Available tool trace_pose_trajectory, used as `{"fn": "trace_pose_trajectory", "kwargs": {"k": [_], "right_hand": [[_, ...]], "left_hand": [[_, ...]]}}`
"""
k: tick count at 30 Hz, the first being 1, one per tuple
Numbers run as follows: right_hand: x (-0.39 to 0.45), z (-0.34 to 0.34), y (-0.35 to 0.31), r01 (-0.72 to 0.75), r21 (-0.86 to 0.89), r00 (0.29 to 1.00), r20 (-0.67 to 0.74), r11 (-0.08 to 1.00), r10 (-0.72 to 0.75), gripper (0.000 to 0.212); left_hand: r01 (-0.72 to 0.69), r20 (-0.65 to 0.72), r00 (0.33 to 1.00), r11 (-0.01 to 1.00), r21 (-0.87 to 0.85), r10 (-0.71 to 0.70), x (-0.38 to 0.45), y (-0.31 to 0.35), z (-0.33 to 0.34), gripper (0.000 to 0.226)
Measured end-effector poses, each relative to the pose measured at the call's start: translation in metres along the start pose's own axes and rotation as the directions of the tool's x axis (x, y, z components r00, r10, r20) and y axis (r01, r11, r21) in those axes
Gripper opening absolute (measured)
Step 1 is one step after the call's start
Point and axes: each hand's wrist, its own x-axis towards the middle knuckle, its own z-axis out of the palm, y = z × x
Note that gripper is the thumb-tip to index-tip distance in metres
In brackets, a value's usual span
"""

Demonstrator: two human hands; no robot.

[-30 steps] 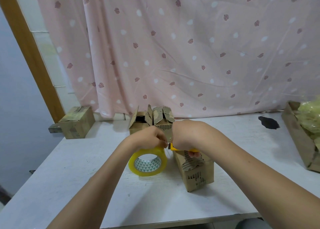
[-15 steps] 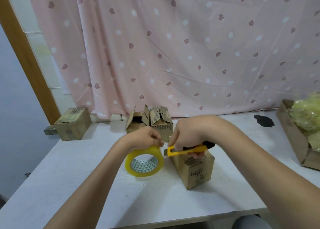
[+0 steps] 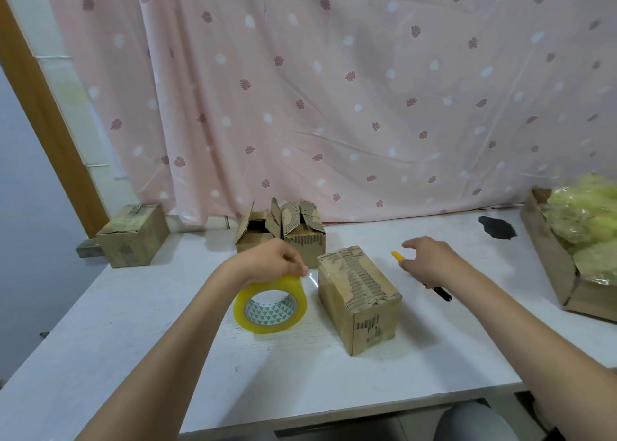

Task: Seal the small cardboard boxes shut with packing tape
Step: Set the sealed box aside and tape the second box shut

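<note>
A small closed cardboard box (image 3: pixel 364 310) lies mid-table, its torn top facing up. Left of it stands a yellowish roll of clear packing tape (image 3: pixel 270 307). My left hand (image 3: pixel 270 262) grips the roll's top edge, and a short clear strip of tape (image 3: pixel 312 278) reaches from the roll toward the box. To the right of the box my right hand (image 3: pixel 430 262) hovers with fingers spread over a yellow and black utility knife (image 3: pixel 398 256) lying on the table. Two more small boxes (image 3: pixel 283 233) stand behind with flaps open.
A closed small box (image 3: pixel 133 233) sits at the table's far left corner. A larger carton (image 3: pixel 554 267) with yellow-green plastic stuffing stands at the right edge. A black patch (image 3: pixel 497 227) marks the white table (image 3: pixel 167 324). A pink curtain hangs behind.
My right hand has moved right, away from the box, and let the knife down onto the table. My left hand keeps hold of the tape roll. The box top is now uncovered.
</note>
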Motion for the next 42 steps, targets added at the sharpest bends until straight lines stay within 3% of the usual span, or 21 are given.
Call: {"fn": "trace_pose_trajectory", "kwargs": {"k": [4,9,13,17,20,23,27,32,42], "right_hand": [[0.004,0.032,0.018,-0.047,-0.099,0.999,0.017,0.994,0.048,0.014],[0.004,0.041,0.021,-0.039,-0.145,0.999,0.027,0.989,0.043,0.038],[0.004,0.039,0.02,-0.063,-0.169,0.997,0.033,0.984,0.07,0.042],[-0.006,0.023,-0.006,0.036,-0.053,0.981,-0.187,0.998,-0.046,0.028],[-0.024,0.011,-0.05,0.234,0.089,0.932,-0.303,0.968,-0.197,0.044],[-0.038,0.014,-0.088,0.295,0.167,0.953,-0.12,0.941,-0.278,0.065],[-0.04,0.031,-0.103,0.241,0.075,0.967,0.065,0.968,-0.246,0.075],[-0.039,0.041,-0.1,0.206,0.041,0.977,0.048,0.978,-0.208,0.061],[-0.038,0.052,-0.107,0.172,-0.059,0.985,0.04,0.983,-0.17,0.056]], "left_hand": [[0.002,-0.001,1.0,1.0,0.008,-0.002,0.0,0.001,0.0,0.011],[-0.001,-0.011,1.0,1.0,0.005,0.001,0.0,0.0,0.001,0.011],[0.003,-0.017,1.0,1.0,0.02,-0.002,0.001,-0.001,0.001,0.011],[0.003,-0.021,1.0,1.0,0.024,-0.002,0.002,0.001,0.002,0.011],[0.0,-0.02,1.0,1.0,0.03,0.0,0.002,0.002,0.003,0.012],[-0.005,-0.016,1.0,1.0,0.029,0.006,0.002,0.002,0.004,0.014],[-0.017,-0.023,1.0,1.0,0.016,0.018,0.001,0.001,0.003,0.013],[0.002,-0.029,1.0,1.0,0.01,-0.002,0.002,-0.004,0.002,0.013],[-0.011,-0.056,0.998,1.0,-0.026,0.009,0.004,-0.016,0.001,0.016]]}}
